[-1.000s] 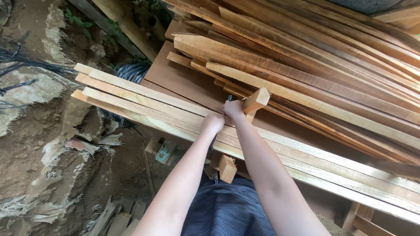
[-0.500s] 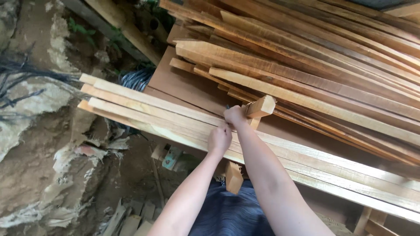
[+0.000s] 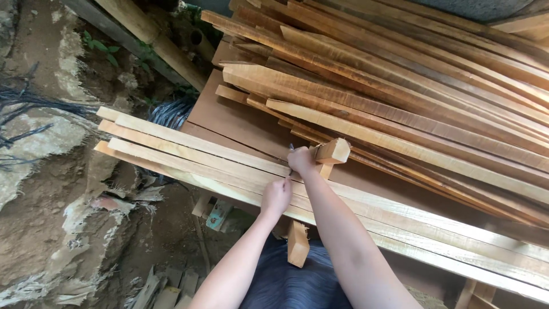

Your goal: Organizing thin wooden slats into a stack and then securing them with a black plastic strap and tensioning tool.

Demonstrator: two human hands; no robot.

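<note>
2 hands work at the near edge of a brown tabletop (image 3: pixel 240 123) loaded with timber. The right hand (image 3: pixel 301 161) is closed around the lower part of a short wooden block (image 3: pixel 331 153); only the block's pale cut end and upper length show, and the gripped portion is hidden under the fingers. A small dark item protrudes above the right hand's knuckles; its kind cannot be determined. The left hand (image 3: pixel 277 196) lies palm down on the pale planks (image 3: pixel 189 149), fingers curled; whether it grips anything cannot be told, since the fingertips are hidden from this angle.

The pale planks lie side by side along the near edge of the tabletop, their left ends overhanging its left edge. Their right ends run out of frame at the lower right corner. A stack of darker planks (image 3: pixel 400 97) covers the far side of the tabletop and is cut off at the top and right edges of the frame.

Below the near edge, a short wood offcut (image 3: pixel 298 245) stands partly hidden behind the forearms. Dark cables (image 3: pixel 23 114) lie on the dirt ground (image 3: pixel 51 212) at the left, cut off by the frame edge.
</note>
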